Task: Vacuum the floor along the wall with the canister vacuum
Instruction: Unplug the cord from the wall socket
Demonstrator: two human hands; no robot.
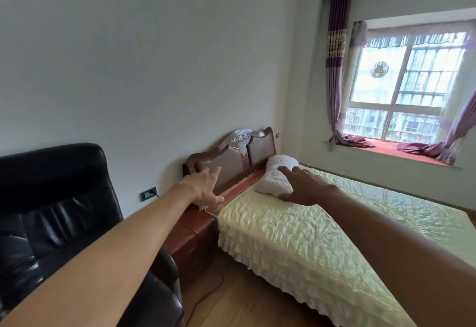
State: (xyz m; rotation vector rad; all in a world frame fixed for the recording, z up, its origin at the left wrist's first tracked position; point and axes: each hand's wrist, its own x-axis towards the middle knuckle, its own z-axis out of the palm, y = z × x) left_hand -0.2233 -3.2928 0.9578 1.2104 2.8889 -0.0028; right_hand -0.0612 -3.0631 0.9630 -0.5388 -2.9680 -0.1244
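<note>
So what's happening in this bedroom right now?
A person stands by the bed with both arms stretched forward. The left hand and right hand are open and hold nothing. No vacuum shows anywhere in view, so the floor cleaning isn't under way here. A white pillow lies at the headboard, a black leather chair stands on the left, and a thin cord trails across the wooden floor between them.

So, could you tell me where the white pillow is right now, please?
In the head view, the white pillow lies at the head of the bed, just right of the wooden headboard, right of centre.
</note>
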